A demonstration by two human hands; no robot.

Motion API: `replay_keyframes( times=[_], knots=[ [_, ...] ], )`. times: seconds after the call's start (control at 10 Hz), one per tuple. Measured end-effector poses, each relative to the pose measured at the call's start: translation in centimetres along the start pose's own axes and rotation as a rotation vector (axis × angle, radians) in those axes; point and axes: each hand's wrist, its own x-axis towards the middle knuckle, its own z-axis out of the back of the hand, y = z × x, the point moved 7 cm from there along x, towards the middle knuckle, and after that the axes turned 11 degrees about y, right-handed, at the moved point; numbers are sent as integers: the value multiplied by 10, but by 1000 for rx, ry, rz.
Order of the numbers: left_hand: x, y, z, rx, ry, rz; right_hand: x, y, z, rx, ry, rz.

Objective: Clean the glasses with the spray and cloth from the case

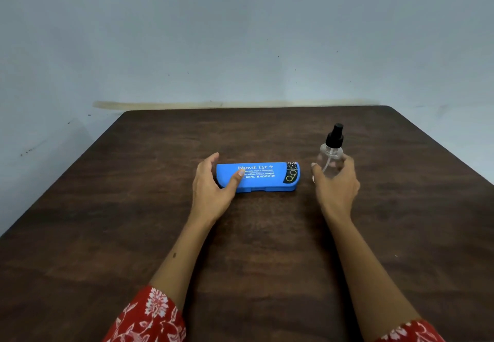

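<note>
Your L hand (213,183) sits spread wide at the left end of the case (263,177). Thumb lies flat on the lid, fingers relaxed & arched past the far edge. Your R hand (338,183) curls round the clear spray (331,151), just right of the case. Case lies shut, mid-table (133,208). Both forearms reach fwd, approx parallel.

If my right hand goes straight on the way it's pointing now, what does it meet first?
The spray bottle. Your right hand points at its clear body, fingers curved round it; whether they already touch is unclear. The blue case lies off to its left.
</note>
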Motion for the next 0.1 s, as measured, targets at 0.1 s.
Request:
replay_keyframes(
  times=[0.1],
  knots=[
    [-1, -15, 6, 21, -90, -67, -6, 5, 4, 36, -66, 25]
  ],
)
